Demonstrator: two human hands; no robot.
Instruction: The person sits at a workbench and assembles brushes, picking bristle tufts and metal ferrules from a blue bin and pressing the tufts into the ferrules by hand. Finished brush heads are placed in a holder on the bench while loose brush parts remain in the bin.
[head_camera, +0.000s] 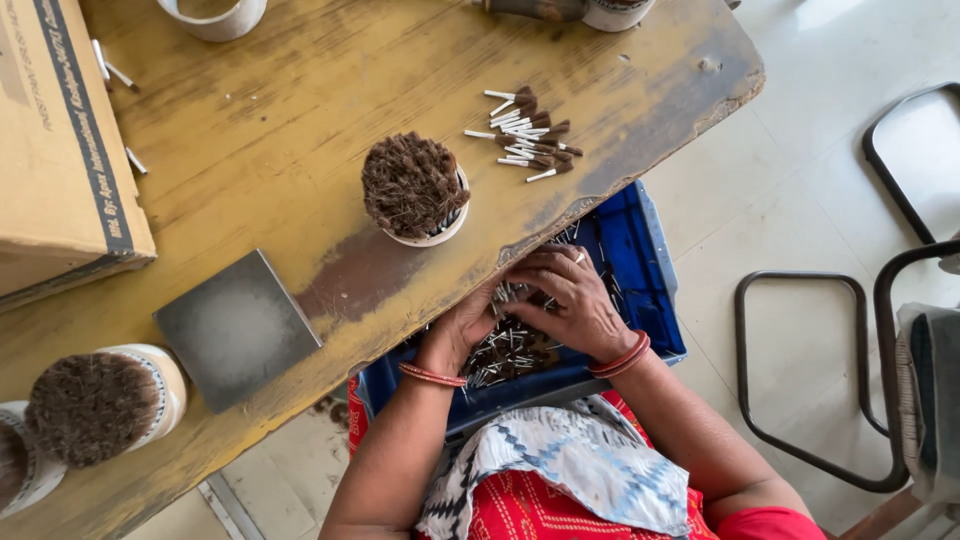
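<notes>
Both hands work inside a blue plastic crate (640, 250) that sits on the person's lap, partly under the edge of the worktop (300, 130). The crate holds a loose heap of small brush pieces (505, 355), each a thin white stem with a dark brown bristle tip.

The left hand (465, 325) reaches in palm-down, fingers curled into the heap and gathering a cluster of pieces. The right hand (570, 295) lies across from it, fingers bent and closed over the same cluster near the worktop edge. Exactly how many pieces each hand grips cannot be told, as the fingers cover them. Both wrists carry red bangles; the forearms angle inward from the lap.

Handling judgement: the pieces look light and slender, with stiff stems and soft tips. They would roll and scatter easily, so a pinch on the stems, aligned side by side, appears the surest hold.

On the worktop stand a white cup packed with tips-up pieces (415, 190), a small laid-out row of pieces (525, 135), a grey square plate (235, 330), another filled cup (100, 405) and a cardboard box (60, 140).
</notes>
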